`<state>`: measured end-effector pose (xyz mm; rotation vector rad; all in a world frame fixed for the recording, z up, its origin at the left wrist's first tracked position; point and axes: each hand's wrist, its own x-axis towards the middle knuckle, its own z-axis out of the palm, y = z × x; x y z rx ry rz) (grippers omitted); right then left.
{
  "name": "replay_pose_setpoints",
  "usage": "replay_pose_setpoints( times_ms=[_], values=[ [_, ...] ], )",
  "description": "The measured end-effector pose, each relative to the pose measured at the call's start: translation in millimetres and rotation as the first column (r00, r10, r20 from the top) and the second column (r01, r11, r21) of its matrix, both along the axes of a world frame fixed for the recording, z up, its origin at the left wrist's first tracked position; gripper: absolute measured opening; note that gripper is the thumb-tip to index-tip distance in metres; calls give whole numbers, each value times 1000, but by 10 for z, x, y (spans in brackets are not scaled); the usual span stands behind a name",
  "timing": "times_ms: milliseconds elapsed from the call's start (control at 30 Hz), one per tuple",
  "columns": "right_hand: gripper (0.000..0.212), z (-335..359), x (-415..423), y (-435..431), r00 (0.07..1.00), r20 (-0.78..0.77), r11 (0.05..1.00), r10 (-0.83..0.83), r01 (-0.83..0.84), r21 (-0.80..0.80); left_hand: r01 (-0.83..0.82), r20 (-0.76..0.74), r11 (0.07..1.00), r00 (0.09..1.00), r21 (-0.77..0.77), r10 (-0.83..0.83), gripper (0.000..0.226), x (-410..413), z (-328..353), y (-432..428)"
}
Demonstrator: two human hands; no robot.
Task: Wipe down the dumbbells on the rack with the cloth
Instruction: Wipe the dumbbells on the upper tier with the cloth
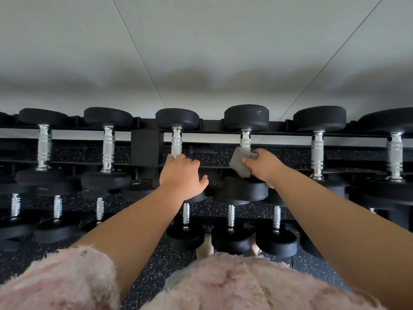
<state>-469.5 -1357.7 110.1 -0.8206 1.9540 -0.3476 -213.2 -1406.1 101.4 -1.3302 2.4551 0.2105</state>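
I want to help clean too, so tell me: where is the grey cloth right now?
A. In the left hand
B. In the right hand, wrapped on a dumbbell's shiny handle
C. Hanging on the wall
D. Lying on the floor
B: the right hand presses the grey cloth around the chrome handle of a top-row dumbbell, while the left hand has no cloth.

A gym: black dumbbells (245,153) line a rack (145,148) above speckled rubber flooring (156,260).
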Motion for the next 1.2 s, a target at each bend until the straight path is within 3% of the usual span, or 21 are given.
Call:
replay_pose_setpoints(
  times_ms=[100, 200, 267, 367, 467, 567, 733, 867, 1000, 1067, 1200],
  values=[
    [61, 33, -31, -255, 962, 75, 960, -261, 267, -85, -3, -6, 1000, 1000, 10, 3, 54, 1, -2, -5],
    [56, 29, -64, -358, 917, 171, 901, -360, 389, -193, -1, -1, 1000, 1000, 17, 1, 54, 6, -9, -2],
    [51, 45, -38, -273, 945, 159, 935, -286, 311, -168, -4, -1, 1000, 1000, 18, 4, 53, 15, -13, 2],
    [46, 21, -13, 3, 999, 29, 998, -21, 22, -62, -5, -1, 1000, 1000, 5, 5, 53, 11, -7, 7],
    [47, -57, 12, 116, 982, -106, 987, 158, -158, 15, -6, -6, 1000, 1000, 4, 6, 52, 7, -9, 6],
    [49, 29, 39, -118, 976, -181, 992, 124, -122, 23, -9, -10, 1000, 1000, 0, 9, 51, 6, -18, 9],
    [46, 168, 43, -481, 977, -139, 981, -163, 145, -131, -12, -11, 1000, 1000, -7, 12, 49, 3, -20, 8],
    [51, 77, 170, -132, 994, -72, 990, -82, 73, -117, -15, -9, 1000, 1000, -2, 15, 50, -5, -15, 7],
    [54, 31, 171, 162, 973, -185, 989, 140, -145, -17, -14, 8, 1000, 1000, -1, 14, 52, 3, -21, 9],
    [54, 83, 159, 90, 970, -190, 987, 152, -158, -13, -7, 12, 1000, 1000, -12, 7, 53, -1, -22, 7],
    [44, 214, 68, -272, 983, -95, 975, -158, 139, -174, -4, 19, 1000, 1000, -11, 5, 52, -6, -32, 0]
  ],
)
